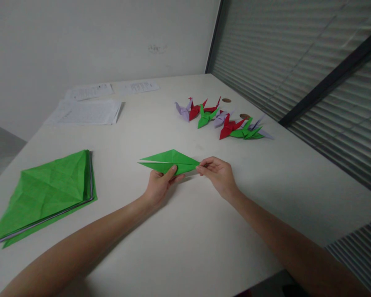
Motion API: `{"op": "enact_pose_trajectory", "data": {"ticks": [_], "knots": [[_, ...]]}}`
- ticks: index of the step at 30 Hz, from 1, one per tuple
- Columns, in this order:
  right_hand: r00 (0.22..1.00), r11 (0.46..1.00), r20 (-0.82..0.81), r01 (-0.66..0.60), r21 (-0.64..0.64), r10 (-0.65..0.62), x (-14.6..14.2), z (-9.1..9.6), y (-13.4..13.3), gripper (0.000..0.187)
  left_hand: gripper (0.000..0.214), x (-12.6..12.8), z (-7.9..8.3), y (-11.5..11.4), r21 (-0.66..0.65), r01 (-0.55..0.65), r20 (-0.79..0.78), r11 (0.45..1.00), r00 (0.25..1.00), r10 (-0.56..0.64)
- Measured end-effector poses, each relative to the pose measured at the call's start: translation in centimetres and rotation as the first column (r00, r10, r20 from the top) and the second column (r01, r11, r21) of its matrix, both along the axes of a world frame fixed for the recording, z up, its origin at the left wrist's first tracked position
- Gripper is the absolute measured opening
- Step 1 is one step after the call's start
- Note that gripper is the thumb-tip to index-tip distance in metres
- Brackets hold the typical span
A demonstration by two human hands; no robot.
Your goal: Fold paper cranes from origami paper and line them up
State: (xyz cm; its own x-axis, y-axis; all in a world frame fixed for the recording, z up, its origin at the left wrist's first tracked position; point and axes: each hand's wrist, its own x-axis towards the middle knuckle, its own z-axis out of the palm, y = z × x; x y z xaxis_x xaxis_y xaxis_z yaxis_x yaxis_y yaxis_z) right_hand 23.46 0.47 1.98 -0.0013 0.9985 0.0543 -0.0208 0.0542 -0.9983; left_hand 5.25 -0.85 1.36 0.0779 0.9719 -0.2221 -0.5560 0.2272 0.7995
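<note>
A green sheet folded into a long origami diamond (173, 156) is held just above the white table. Its left end splits into two pointed flaps with a gap between them, while the right end narrows to one tip. My left hand (160, 183) grips the lower edge near the middle, thumb on top and fingers underneath. At the right tip, my right hand (218, 173) pinches the paper between thumb and fingertips. Beyond my hands, finished paper cranes in red (230, 126), green (205, 116) and lilac (183, 110) lie grouped together.
To the left rests a stack of creased green paper (52, 177) with a greyish layer showing at its edge. Printed sheets (86, 112) lie at the far left of the table (136, 255). Window blinds (297, 53) border the right side; two round holes (226, 100) sit behind the cranes.
</note>
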Motion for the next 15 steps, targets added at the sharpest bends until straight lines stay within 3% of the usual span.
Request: {"op": "enact_pose_trajectory", "data": {"ticks": [5,10,15], "knots": [[1.0,1.0,0.025,0.005,-0.007,-0.004,0.4,0.0,0.4,0.035,0.039,-0.1,-0.2,0.2,0.017,-0.02,-0.002,1.0,1.0,0.02],[0.993,0.995,0.068,-0.093,-0.035,0.096,1.3,0.2,0.9,0.035,0.036,-0.2,-0.6,0.2,0.028,-0.031,-0.02,0.999,0.999,0.031],[0.993,0.996,0.088,-0.077,-0.038,0.08,1.9,0.4,1.3,0.033,0.037,-0.2,-0.8,0.3,0.03,-0.042,-0.027,0.999,0.999,0.043]]}}
